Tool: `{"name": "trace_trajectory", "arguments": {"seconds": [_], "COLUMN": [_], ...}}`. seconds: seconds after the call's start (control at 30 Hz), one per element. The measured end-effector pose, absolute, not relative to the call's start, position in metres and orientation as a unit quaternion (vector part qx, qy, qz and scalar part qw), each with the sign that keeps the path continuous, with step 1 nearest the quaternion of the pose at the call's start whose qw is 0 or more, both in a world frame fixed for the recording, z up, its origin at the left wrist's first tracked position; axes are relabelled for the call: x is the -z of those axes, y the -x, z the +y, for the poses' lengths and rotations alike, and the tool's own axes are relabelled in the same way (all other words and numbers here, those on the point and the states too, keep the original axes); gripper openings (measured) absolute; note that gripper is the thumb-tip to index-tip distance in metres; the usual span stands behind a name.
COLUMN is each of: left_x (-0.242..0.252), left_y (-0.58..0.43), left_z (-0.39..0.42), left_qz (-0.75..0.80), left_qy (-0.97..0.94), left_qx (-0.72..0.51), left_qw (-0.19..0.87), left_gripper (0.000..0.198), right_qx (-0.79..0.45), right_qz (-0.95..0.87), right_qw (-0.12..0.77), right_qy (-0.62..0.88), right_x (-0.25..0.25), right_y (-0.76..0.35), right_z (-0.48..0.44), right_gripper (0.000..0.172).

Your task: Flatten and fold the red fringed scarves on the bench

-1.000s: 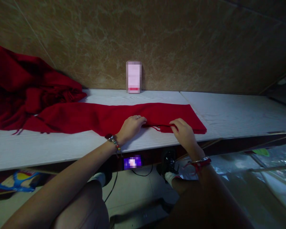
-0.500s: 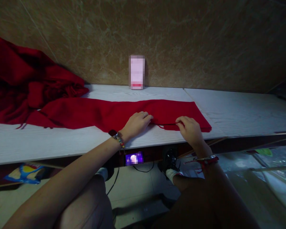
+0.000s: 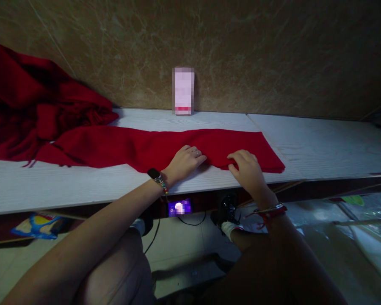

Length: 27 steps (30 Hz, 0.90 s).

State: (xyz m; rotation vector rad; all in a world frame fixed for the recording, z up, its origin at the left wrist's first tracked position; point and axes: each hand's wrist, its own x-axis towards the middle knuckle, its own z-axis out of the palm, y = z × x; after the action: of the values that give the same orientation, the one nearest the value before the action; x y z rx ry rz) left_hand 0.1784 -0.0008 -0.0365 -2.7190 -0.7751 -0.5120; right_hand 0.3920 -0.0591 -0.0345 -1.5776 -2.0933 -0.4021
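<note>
A long red scarf (image 3: 152, 146) lies folded flat along the white table (image 3: 82, 186). My left hand (image 3: 186, 162) rests on its near edge, fingers together and curled over the cloth. My right hand (image 3: 246, 167) lies a little to the right, fingers bent down and pressing the same near edge. Both wrists wear bracelets. Whether the fingers pinch the fabric or just press it is hard to tell.
A heap of red cloth (image 3: 28, 106) sits at the table's far left against the marbled wall. A small blurred card (image 3: 183, 91) stands at the wall behind the scarf. Below the table are my knees, a cable, and a blue-yellow bag (image 3: 34, 224) on the floor.
The loose fringe strand that showed between my hands is now tucked out of sight. Both hands have shifted slightly forward onto the scarf's near edge.
</note>
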Motion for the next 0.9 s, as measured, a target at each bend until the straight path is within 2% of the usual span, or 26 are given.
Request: {"name": "trace_trajectory", "arguments": {"seconds": [0.2,0.4,0.67,0.9], "left_x": [0.036,0.037,0.037,0.04], "left_y": [-0.179,-0.178,-0.178,-0.178], "left_z": [0.0,0.0,0.0,0.002], "left_qz": [-0.287,-0.312,-0.3,-0.302], "left_qy": [0.931,0.913,0.907,0.907], "left_qx": [0.192,0.223,0.228,0.232], "left_qw": [0.117,0.14,0.187,0.179], "left_gripper": [0.023,0.025,0.024,0.023], "right_qx": [0.182,0.138,0.148,0.178], "right_qz": [-0.732,-0.746,-0.754,-0.77], "right_qw": [0.294,0.258,0.306,0.317], "right_qy": [0.587,0.599,0.562,0.525], "right_x": [0.039,0.037,0.041,0.041], "right_y": [-0.376,-0.371,-0.375,-0.38], "right_z": [-0.054,-0.051,-0.049,-0.048], "right_gripper": [0.021,0.023,0.024,0.021]}}
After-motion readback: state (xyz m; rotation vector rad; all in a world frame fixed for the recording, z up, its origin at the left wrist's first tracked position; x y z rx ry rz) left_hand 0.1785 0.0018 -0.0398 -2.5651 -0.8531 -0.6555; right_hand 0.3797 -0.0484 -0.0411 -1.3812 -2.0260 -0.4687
